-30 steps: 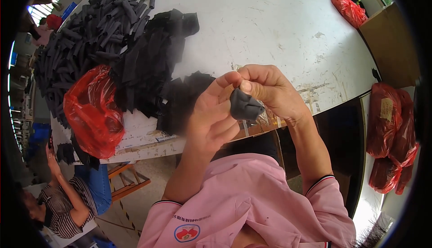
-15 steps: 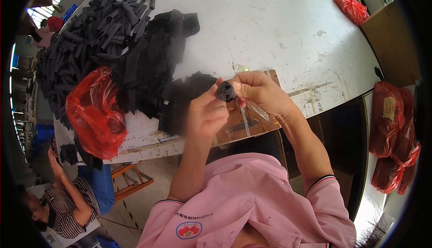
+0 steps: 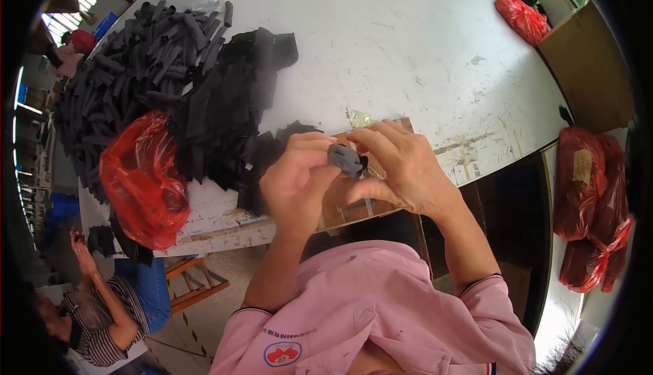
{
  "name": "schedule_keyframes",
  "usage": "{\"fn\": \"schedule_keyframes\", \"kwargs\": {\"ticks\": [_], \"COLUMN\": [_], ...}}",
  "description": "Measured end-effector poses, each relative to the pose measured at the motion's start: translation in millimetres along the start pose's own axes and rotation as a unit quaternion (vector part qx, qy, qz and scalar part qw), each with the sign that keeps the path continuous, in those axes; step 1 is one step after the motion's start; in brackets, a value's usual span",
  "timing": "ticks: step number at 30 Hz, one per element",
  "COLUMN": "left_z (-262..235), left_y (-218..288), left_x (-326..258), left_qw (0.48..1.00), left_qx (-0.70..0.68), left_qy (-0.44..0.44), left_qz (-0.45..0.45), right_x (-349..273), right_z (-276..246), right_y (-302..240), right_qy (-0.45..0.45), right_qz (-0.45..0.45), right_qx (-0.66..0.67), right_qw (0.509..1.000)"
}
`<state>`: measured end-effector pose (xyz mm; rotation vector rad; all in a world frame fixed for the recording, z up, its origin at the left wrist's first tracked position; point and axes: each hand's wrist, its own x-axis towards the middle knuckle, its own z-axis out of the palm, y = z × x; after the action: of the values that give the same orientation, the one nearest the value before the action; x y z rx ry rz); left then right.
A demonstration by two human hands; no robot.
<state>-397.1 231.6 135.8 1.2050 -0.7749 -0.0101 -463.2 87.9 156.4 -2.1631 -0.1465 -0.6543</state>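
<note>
Both my hands meet over the near edge of the white table [image 3: 408,42]. My left hand [image 3: 296,178] and my right hand [image 3: 398,167] pinch a small rolled dark grey fabric piece [image 3: 347,159] between their fingertips. Flat black fabric pieces [image 3: 224,120] lie in a heap just left of my hands. Behind that heap, rolled dark pieces [image 3: 129,69] are piled at the table's far left. A brown board [image 3: 354,201] lies under my hands at the table's edge, partly hidden by them.
A red plastic bag [image 3: 143,184] sits at the table's near left. Another red bag [image 3: 524,18] and a cardboard box [image 3: 588,69] are at the far right. Red sacks [image 3: 588,205] stand on the floor at right. A seated person [image 3: 109,307] is lower left.
My hands have kept working the small dark piece, turning and rolling it tighter; it sits a little lower and to the right than half a second ago. The piles have not moved.
</note>
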Motion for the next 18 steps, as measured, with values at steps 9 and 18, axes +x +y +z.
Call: {"fn": "schedule_keyframes", "kwargs": {"ticks": [9,18], "left_z": [0.1,1.9], "left_y": [-30.4,-15.0], "left_x": [-18.5,-3.6], "left_qw": [0.998,0.987], "left_qx": [-0.007,0.148], "left_qy": [0.015,-0.061], "left_qz": [-0.053,0.028], "right_x": [-22.6,-26.7], "right_z": [20.9,32.6], "right_y": [30.9,46.1], "right_qy": [-0.082,-0.066], "right_qz": [-0.013,0.001], "right_qx": [-0.148,-0.001], "right_qw": [0.986,0.998]}}
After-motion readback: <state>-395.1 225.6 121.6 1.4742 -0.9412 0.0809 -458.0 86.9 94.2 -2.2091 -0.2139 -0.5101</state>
